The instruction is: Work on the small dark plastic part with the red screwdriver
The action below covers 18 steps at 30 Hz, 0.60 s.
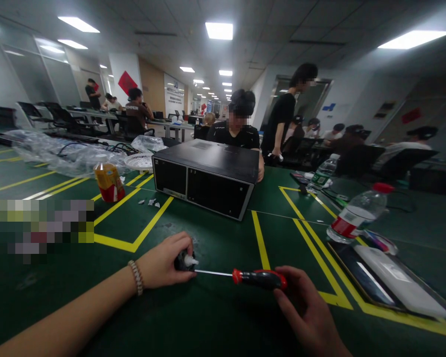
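My left hand is closed around a small black part with a white nozzle-like piece sticking out of it, low over the green table. What kind of part it is I cannot tell, as my fingers cover much of it. A screwdriver with a red and black handle lies level, its shaft pointing left and its tip at the black part. My right hand grips the end of that handle between thumb and fingers.
A large black box-shaped device stands ahead, a person behind it. To the left are an orange-red drink container, a white basket and plastic wrap. Bottles and a tablet-like device are at right. Yellow tape marks the table.
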Each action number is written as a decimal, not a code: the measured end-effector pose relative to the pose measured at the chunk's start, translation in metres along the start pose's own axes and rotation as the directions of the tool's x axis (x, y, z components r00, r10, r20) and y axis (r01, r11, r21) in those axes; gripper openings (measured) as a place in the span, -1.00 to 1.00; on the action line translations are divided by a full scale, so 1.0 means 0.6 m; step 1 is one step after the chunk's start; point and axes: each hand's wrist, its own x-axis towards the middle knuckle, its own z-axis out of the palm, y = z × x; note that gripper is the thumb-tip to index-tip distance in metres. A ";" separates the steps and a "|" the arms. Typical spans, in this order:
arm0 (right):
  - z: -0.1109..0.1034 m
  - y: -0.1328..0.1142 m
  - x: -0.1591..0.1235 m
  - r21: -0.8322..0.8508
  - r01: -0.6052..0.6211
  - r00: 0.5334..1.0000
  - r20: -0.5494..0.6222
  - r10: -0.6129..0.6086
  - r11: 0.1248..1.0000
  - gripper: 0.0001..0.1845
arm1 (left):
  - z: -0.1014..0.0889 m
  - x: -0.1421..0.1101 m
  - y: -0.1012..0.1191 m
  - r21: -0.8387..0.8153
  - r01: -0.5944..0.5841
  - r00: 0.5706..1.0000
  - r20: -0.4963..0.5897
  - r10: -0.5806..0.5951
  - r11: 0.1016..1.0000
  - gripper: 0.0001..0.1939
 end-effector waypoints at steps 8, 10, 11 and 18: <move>0.001 0.004 0.000 0.045 -0.028 1.000 0.010 0.027 0.999 -0.65 | 0.000 0.000 -0.001 0.002 0.005 1.000 0.000 -0.005 1.000 -0.67; 0.001 0.002 0.001 0.032 -0.011 1.000 0.015 0.011 0.999 -0.67 | 0.000 0.000 -0.002 0.000 -0.002 1.000 -0.002 0.002 1.000 -0.68; 0.000 0.001 0.002 0.027 -0.009 1.000 0.017 0.009 1.000 -0.68 | 0.000 0.000 -0.002 -0.002 -0.006 1.000 -0.005 0.006 1.000 -0.68; -0.004 -0.004 0.006 0.019 -0.043 0.998 0.039 0.042 0.999 -0.74 | -0.002 0.000 0.002 -0.004 -0.009 1.000 -0.004 0.009 1.000 -0.67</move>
